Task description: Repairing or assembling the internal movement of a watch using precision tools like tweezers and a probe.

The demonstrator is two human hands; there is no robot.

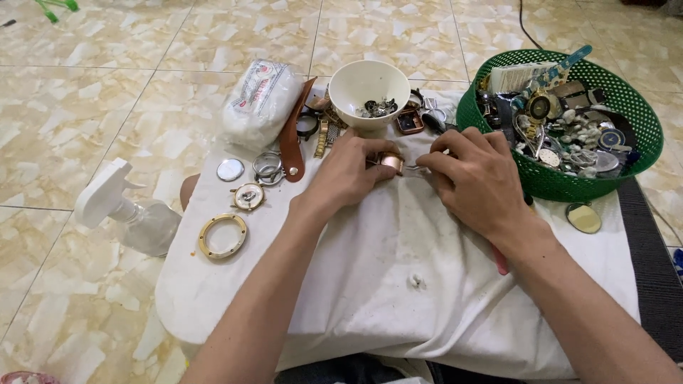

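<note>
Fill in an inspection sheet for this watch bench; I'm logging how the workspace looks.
Surface: white cloth over a low table, lightly stained.
Job's things: small copper-coloured watch case pinched by the left hand; right hand holds a thin tool to it.
Clutter: white bowl of small parts, green basket heaped with watch pieces, gold ring, brown strap, plastic bag.
Hands: both closed on their items.
Cables: one dark cable on the floor behind the basket.
Surroundings: marbled tile floor, spray bottle lying at left.
</note>
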